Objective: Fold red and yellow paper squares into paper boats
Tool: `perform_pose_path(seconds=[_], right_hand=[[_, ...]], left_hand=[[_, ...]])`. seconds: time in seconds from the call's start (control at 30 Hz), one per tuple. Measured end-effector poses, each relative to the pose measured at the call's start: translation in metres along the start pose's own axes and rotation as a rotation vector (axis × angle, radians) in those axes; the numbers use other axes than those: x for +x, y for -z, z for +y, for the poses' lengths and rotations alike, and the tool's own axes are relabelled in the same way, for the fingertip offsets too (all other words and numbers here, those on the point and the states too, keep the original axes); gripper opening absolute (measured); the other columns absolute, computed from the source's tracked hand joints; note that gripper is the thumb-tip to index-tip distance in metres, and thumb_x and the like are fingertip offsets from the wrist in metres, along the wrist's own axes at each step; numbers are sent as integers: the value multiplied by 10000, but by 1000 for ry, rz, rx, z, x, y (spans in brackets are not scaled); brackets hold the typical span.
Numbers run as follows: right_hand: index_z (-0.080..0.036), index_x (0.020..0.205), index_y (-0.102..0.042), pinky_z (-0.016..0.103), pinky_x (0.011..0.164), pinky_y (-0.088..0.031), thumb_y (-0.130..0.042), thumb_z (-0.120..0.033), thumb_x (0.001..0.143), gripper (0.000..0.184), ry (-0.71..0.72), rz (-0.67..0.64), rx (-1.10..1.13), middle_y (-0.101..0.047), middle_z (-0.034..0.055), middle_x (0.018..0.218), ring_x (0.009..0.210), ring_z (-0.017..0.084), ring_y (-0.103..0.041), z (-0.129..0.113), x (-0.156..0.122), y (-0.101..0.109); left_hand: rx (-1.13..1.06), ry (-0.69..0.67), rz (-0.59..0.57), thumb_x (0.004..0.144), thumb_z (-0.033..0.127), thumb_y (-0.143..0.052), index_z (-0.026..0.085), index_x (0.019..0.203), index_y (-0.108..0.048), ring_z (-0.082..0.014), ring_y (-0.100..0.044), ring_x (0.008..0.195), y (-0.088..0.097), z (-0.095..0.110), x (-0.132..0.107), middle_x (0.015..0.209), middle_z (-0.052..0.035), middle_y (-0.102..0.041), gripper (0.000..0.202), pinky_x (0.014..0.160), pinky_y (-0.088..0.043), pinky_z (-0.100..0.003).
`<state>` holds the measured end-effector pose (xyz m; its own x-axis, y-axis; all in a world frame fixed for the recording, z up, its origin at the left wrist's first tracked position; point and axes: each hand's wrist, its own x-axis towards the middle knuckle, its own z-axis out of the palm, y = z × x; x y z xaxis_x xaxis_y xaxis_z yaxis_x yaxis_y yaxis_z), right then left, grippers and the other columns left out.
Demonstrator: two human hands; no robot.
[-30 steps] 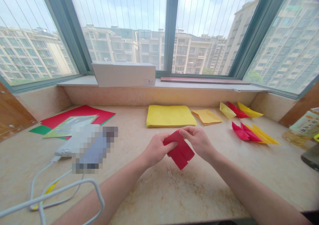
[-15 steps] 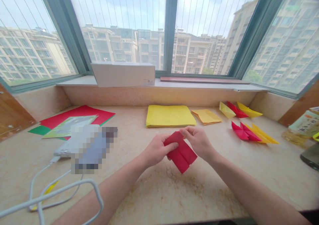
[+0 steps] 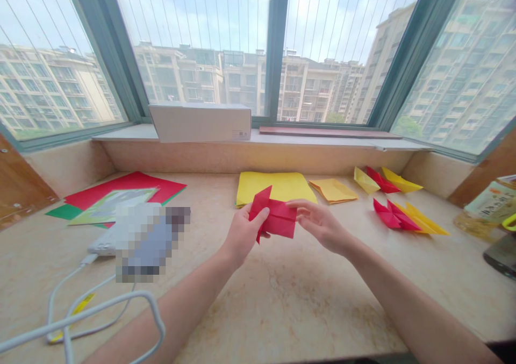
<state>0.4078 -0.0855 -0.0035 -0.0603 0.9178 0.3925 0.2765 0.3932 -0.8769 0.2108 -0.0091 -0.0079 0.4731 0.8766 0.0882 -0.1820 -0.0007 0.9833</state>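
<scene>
A piece of red folded paper (image 3: 281, 221) is held up over the counter, with a crease running across it and a pointed flap standing up at its left. My left hand (image 3: 244, 229) grips its left part, thumb on the near face and the other fingers mostly hidden behind. At the right edge, the curled fingertips of my right hand (image 3: 316, 221) take hold of the paper by its upper corner. Just behind lies a stack of yellow paper (image 3: 274, 184); an orange-yellow folded paper (image 3: 334, 190) is to its right.
Several folded paper boats (image 3: 389, 180) and a red folded piece (image 3: 393, 216) sit at the right, near a bottle (image 3: 489, 205). Red sheets (image 3: 133, 184), a white device (image 3: 102, 243) and a looped white cable (image 3: 121, 298) occupy the left. A white box (image 3: 201, 123) stands on the sill.
The red paper has been turned and raised slightly, so its flap now points up at the left. My right hand has shifted from its top corner to its right edge.
</scene>
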Motion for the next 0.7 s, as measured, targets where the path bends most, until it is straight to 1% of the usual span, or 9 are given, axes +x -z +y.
perform_pose_path(seconds=[0.1, 0.2, 0.33, 0.47, 0.57, 0.7], right_hand=[[-244, 1133, -695, 417, 956, -515, -583, -228, 885, 272, 34, 21, -40, -663, 85, 1219, 1119, 243, -620, 1, 0, 0], [-239, 1084, -722, 416, 936, -524, -576, -222, 883, 250, 37, 36, -101, -688, 82, 1163, 1096, 245, -630, 1, 1, 2], [-245, 1121, -704, 412, 885, -535, -560, -203, 877, 287, 12, 61, -216, -717, 67, 1114, 974, 222, -663, 2, 2, 4], [-256, 1139, -700, 410, 867, -539, -586, -249, 886, 278, 12, 57, -275, -722, 65, 1119, 969, 229, -668, 5, 2, 3], [-288, 1160, -700, 405, 894, -530, -619, -258, 880, 293, 75, 36, -293, -713, 58, 1151, 1013, 234, -663, 8, 2, 2], [-316, 1200, -690, 410, 931, -514, -607, -183, 867, 368, 157, -23, -295, -693, 56, 1205, 1091, 240, -646, 12, 2, -1]], left_hand=[[25, -11, -18, 800, 404, -701, 100, 1071, -632, -130, -612, 554, 0, 0, -1, 770, -62, -690, 413, 471, -501, -228], [49, -18, -29, 804, 401, -695, 103, 1042, -644, -125, -595, 531, 0, -1, -1, 741, -53, -680, 385, 466, -490, -230], [46, -18, -51, 778, 373, -717, 107, 997, -673, -111, -574, 545, 1, -4, 1, 776, -57, -685, 348, 469, -464, -212], [31, -5, -59, 771, 366, -717, 105, 992, -680, -109, -572, 543, 0, -5, 0, 766, -58, -688, 345, 479, -452, -209], [56, 6, -94, 780, 368, -710, 101, 969, -680, -109, -568, 527, 0, -3, -1, 719, -47, -673, 328, 491, -460, -219], [79, 38, -192, 793, 385, -707, 111, 995, -687, -115, -580, 542, -2, -3, -4, 730, -47, -680, 341, 507, -459, -224]])
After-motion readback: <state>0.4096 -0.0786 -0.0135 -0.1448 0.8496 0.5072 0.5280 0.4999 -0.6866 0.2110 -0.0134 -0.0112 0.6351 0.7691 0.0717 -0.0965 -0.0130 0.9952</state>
